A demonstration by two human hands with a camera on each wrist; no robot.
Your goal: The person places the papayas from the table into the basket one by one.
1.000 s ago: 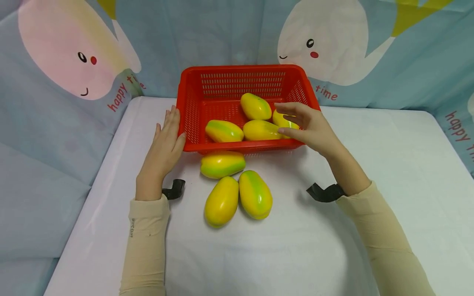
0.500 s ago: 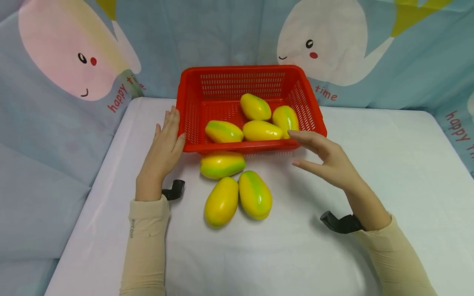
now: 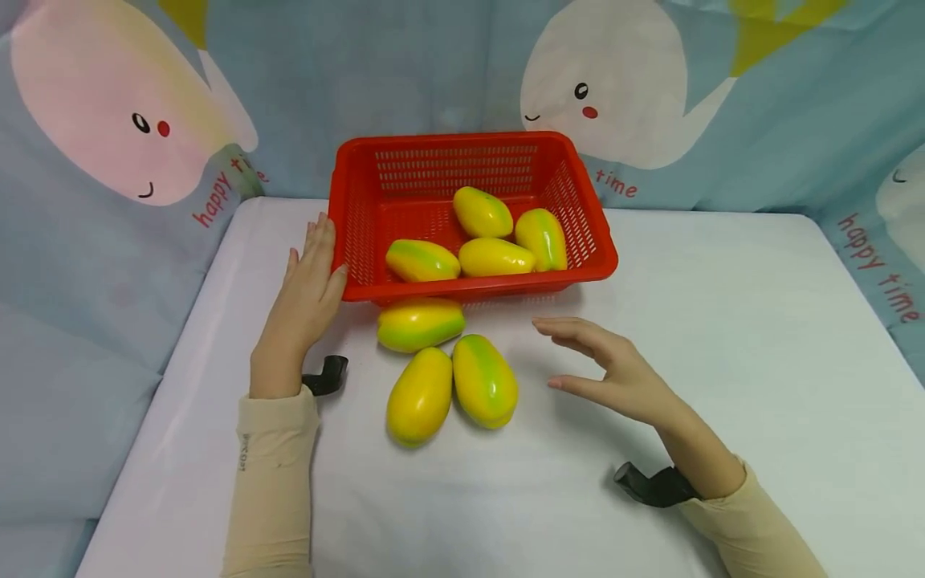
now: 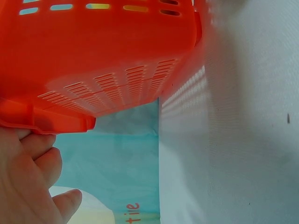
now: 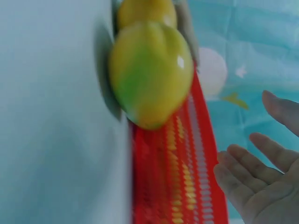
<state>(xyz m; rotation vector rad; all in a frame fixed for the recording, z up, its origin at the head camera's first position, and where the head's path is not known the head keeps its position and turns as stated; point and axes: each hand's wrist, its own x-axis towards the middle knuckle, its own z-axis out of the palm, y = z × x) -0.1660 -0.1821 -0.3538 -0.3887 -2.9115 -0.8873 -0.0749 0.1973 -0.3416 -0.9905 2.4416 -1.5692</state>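
Observation:
The red plastic basket [image 3: 473,288] stands at the back of the table with several yellow-green papayas [image 3: 421,261] in it. Straight fingers of my left hand [image 3: 298,297] rest against the basket's left side; in the left wrist view they are at the rim [image 4: 46,125]. Three more papayas lie in front of the basket: one crosswise [image 3: 421,325] along its front wall, and two side by side, the left one [image 3: 419,397] and the right one [image 3: 486,382]. To the right of these, my right hand [image 3: 627,371] hovers with thumb and fingers spread, holding nothing.
A white cloth [image 3: 564,514] covers the table. Behind it hangs a blue curtain [image 3: 426,72] printed with whales, close to the basket's back. Black wrist mounts [image 3: 654,486] stick out from both sleeves.
My right hand has left the papaya at the basket's right end and drawn back toward me, over the table. The left hand stays at the basket. The head view has shifted slightly.

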